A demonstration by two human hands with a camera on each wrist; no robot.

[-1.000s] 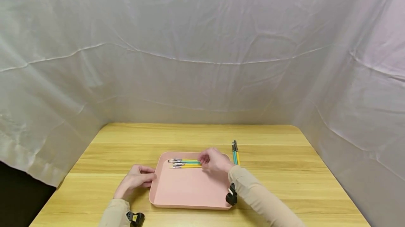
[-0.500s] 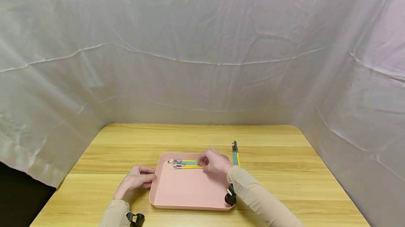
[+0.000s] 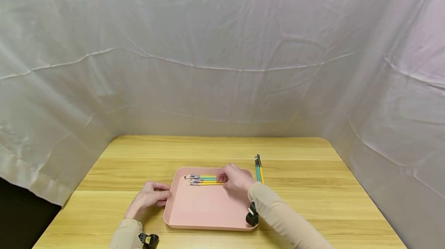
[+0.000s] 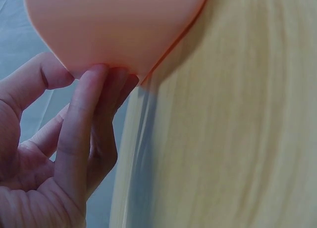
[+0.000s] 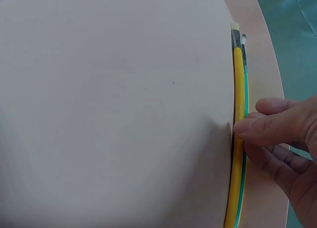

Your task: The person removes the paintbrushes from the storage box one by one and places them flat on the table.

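Note:
A pink tray (image 3: 208, 212) lies on the table, and my left hand (image 3: 150, 195) holds its left edge. In the left wrist view, the fingers and thumb of that hand (image 4: 74, 144) meet at the tray's wall (image 4: 119, 30). Along the back of the tray lie several paintbrushes (image 3: 205, 180) with yellow and teal handles, bristles pointing left. My right hand (image 3: 234, 177) is over their handle ends. Seen from the right wrist, its thumb presses a yellow paintbrush (image 5: 238, 94), with fingers on the far side by a teal one (image 5: 246, 87). The hand hides parts of the handles.
Several more paintbrushes (image 3: 259, 168) with teal and yellow handles lie on the wooden table (image 3: 306, 187), just right of the tray's back corner. A pale grey cloth (image 3: 222, 94) hangs behind the table and along its sides.
The right wrist and forearm have shifted slightly to the left, while the right fingers stay at the paintbrushes. The left hand and the tray look nearly the same.

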